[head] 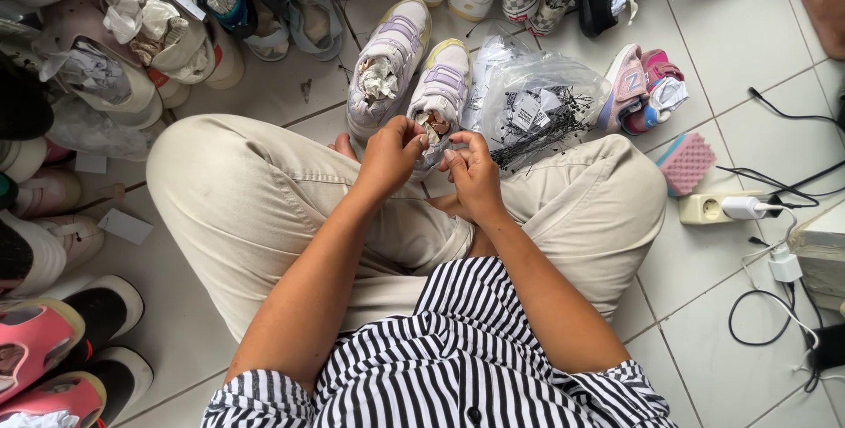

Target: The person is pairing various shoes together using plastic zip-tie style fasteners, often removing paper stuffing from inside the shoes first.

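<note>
Fingertips of both hands are seen pinched together over the opening of a small white-and-lilac shoe [437, 102]. The left hand [390, 157] is closed on something small at the shoe's collar; the right hand [473, 173] is likewise closed just beside it. What exactly is pinched cannot be told; it is hidden by the fingers.

The shoe rests on the tiled floor [731, 32], touching the crossed legs, with crumpled paper stuffing visible inside. It is judged light, soft in the upper, stiffer at the sole; hold is best taken at heel or collar.

Its mate [387, 67] lies just beside it. A clear plastic bag [537, 102] of tags and thin black fasteners lies close on the right and could snag. A pink pair [642, 89], a pink sponge [686, 162] and a power strip [717, 208] with trailing cables are noted farther right. Rows of other shoes crowd the left.
</note>
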